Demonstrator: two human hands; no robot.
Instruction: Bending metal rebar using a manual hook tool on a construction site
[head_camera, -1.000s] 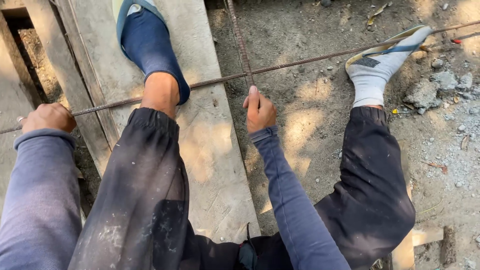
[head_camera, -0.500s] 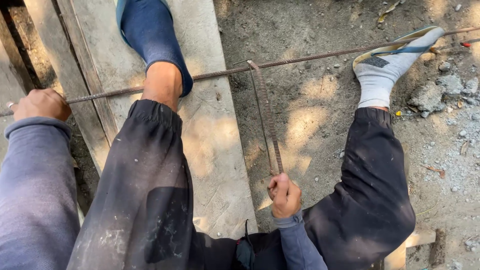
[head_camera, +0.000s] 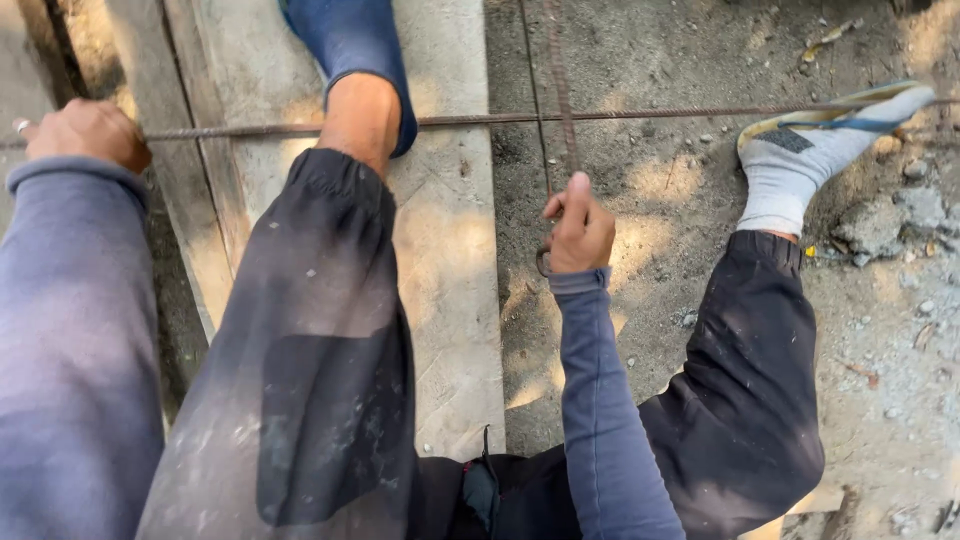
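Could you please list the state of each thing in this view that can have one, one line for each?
Left hand: closed in a grip on the long rod.
Right hand: closed in a grip on the bending tool.
Long rod: lying level across plank and ground.
Bending tool: crossing the rod, running away from the person.
Plank: flat on the ground.
Blue slipper: worn, on the plank.

Ribbed, rusty metal rod (head_camera: 620, 116) crosses a rough, matt wooden plank (head_camera: 455, 260).

Dappled daylight, soft shadows, slight blur
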